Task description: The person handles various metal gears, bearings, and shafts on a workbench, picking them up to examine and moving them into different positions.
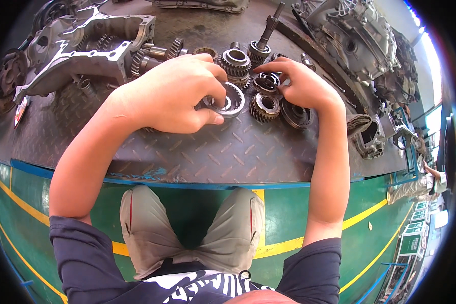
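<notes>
Metal gear parts lie on the diamond-plate bench [207,162] in front of me. My left hand [172,93] is closed, its thumb and fingers round the side of a shiny metal ring [238,104] with a smaller ring showing inside it. To the right, my right hand [309,87] pinches a thin dark ring [264,87] between thumb and fingers. Just below that ring sits a helical gear [265,107]. A wider toothed ring [296,117] lies partly under my right hand. Between the hands, farther back, stands a stack of gears [236,63].
An open gearbox housing [104,53] stands at the left, near a gear shaft [157,51]. Beyond my right hand, a splined shaft [270,30] rises upright. A large casing [352,43] occupies the back right. Another person [418,185] is at the far right.
</notes>
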`<control>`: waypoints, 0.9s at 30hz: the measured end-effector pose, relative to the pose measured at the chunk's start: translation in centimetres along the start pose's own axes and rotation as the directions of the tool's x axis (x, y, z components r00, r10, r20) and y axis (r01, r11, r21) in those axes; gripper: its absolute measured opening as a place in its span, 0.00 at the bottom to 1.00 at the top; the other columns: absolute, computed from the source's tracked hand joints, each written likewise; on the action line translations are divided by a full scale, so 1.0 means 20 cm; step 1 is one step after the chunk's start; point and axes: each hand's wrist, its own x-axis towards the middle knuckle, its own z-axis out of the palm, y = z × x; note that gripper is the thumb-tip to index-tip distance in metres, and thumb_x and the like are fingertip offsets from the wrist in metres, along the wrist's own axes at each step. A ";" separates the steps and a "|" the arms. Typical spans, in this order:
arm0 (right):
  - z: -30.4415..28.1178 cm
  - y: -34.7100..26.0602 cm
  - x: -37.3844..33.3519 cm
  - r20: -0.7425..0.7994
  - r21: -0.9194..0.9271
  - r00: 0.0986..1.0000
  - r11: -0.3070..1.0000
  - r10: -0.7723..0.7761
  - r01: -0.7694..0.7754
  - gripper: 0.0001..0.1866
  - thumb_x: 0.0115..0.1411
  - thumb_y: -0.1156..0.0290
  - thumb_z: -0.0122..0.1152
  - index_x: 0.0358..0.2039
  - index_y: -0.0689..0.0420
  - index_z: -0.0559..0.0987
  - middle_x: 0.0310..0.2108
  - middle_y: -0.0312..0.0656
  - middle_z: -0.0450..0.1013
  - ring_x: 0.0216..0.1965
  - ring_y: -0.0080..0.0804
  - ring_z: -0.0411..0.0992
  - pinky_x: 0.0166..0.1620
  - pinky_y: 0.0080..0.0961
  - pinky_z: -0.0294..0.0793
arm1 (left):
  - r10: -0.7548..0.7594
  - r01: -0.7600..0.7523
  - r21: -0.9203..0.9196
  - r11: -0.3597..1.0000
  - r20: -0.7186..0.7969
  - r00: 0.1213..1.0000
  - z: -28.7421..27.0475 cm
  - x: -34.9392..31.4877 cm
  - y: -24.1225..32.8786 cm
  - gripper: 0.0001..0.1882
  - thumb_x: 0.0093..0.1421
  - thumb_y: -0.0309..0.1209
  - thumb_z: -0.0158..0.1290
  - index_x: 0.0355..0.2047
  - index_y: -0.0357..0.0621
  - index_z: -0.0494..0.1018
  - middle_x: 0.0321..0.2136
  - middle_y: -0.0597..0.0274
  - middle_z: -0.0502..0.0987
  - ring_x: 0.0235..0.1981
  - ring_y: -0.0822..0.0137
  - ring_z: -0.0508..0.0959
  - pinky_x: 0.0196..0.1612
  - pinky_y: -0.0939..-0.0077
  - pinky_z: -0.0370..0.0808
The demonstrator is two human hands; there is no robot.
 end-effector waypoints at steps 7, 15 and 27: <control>0.03 0.04 0.04 -0.006 -0.070 0.998 0.996 -0.061 0.060 0.36 0.56 0.88 0.63 0.65 0.51 0.88 0.64 0.53 0.80 0.64 0.54 0.80 0.69 0.40 0.78 | -0.024 0.024 -0.016 1.000 0.005 1.000 -0.01 0.00 0.01 0.14 0.59 0.34 0.76 0.42 0.40 0.90 0.60 0.45 0.84 0.62 0.43 0.80 0.65 0.50 0.78; 0.02 0.00 -0.01 -0.040 -0.062 0.985 0.984 -0.170 0.168 0.36 0.50 0.89 0.63 0.61 0.54 0.89 0.60 0.48 0.80 0.67 0.51 0.76 0.76 0.41 0.70 | -0.017 0.017 -0.013 1.000 0.003 1.000 -0.01 0.00 0.01 0.14 0.59 0.34 0.76 0.42 0.40 0.90 0.61 0.45 0.84 0.61 0.43 0.80 0.65 0.51 0.78; -0.04 -0.04 0.00 -0.012 0.054 0.975 0.973 -0.224 0.224 0.31 0.46 0.83 0.61 0.54 0.60 0.91 0.56 0.50 0.81 0.63 0.50 0.79 0.72 0.38 0.74 | -0.172 0.180 -0.125 0.976 0.068 0.983 -0.01 0.01 0.00 0.39 0.56 0.36 0.79 0.64 0.44 0.73 0.55 0.45 0.84 0.59 0.42 0.83 0.64 0.50 0.79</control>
